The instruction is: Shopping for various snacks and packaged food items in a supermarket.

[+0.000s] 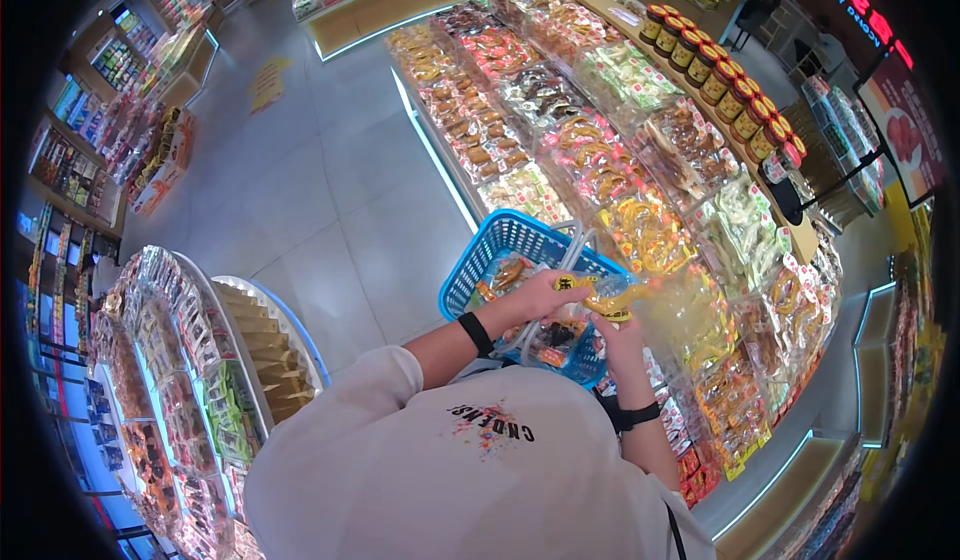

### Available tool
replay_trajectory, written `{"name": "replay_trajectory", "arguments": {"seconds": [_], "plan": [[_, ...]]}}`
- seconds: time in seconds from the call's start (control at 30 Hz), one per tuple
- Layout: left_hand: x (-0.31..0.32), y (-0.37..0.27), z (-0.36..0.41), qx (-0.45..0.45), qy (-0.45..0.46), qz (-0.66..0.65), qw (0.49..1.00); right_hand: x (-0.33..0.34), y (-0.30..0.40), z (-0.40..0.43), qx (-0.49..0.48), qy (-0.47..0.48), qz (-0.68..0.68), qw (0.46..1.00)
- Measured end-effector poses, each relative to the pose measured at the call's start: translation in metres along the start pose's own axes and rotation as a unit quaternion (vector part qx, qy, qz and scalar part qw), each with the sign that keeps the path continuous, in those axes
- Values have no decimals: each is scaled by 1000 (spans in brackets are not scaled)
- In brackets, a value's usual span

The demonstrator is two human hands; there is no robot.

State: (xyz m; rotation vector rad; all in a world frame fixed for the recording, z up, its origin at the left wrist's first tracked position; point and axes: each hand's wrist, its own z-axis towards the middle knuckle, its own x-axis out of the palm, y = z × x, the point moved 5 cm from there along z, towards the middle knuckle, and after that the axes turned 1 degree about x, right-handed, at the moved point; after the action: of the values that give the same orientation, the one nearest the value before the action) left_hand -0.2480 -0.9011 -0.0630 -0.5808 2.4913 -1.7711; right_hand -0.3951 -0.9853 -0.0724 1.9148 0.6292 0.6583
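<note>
Between my left hand [551, 295] and my right hand [621, 337] is a clear plastic food packet [613, 303] with yellowish food inside and yellow-and-black labels. The fingers of both hands pinch it. Below it is a blue plastic shopping basket [466, 264] with pale handles [577, 249], and several packaged snacks [510, 273] lie inside. My forearms partly hide the basket, and what supports it is hard to make out. Beyond the basket, wrapped yellow snacks [649, 234] fill a section of the sloped display.
Clear dividers split the large display of packaged food [581, 147]. Lidded jars [731, 91] line its upper ledge. At left, a rounded display stand [180, 380] holds more packets. Grey tiled floor [322, 177] runs between them. A sign on a stand [904, 129] rises at right.
</note>
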Motion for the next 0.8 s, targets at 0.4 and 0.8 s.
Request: {"name": "replay_trajectory", "arguments": {"seconds": [0.4, 0.8], "plan": [[-4, -3, 2, 10, -22, -2, 1000, -28, 34, -9, -44, -13, 200, 979], [-6, 9, 9, 12, -8, 40, 999, -25, 41, -29, -157, -31, -92, 983]]}}
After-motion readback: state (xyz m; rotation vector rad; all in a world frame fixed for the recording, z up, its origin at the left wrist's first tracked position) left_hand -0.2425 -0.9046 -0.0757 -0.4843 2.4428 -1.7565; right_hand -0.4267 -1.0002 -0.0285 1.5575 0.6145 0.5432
